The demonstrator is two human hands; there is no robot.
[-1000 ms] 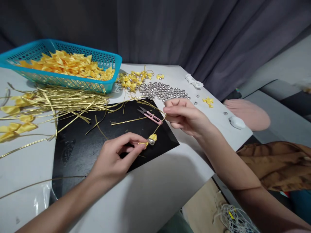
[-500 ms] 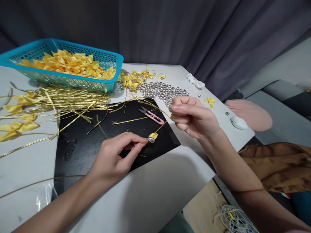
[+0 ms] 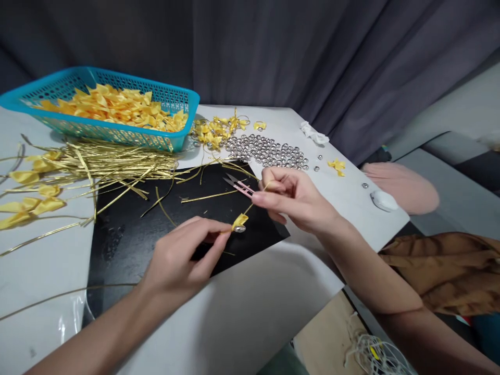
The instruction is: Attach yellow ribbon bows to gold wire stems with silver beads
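Note:
Between thumb and forefinger, my left hand [image 3: 191,245] pinches a small yellow ribbon piece [image 3: 239,221] with a silver bell-like bead [image 3: 239,229] at its lower side. A thin gold cord [image 3: 250,207] runs from the ribbon up to my right hand [image 3: 292,200], whose closed fingers grip it. Just beside the right fingertips lie pink thread snips [image 3: 240,186], their blades pointing away to the left and the handles partly hidden by the hand. Both hands are over a black mat [image 3: 133,229].
A blue basket [image 3: 183,136] of yellow ribbon pieces stands at the back left, gold cords [image 3: 121,159] piled before it. Silver beads [image 3: 269,150] and finished-looking yellow ribbon pieces [image 3: 219,130] lie at the back. A white mouse-like object [image 3: 384,200] sits near the right edge.
My right hand has moved left and down, nearer the left hand and over the snips' handles. The yellow ribbon and bead have turned; the left hand has shifted slightly left.

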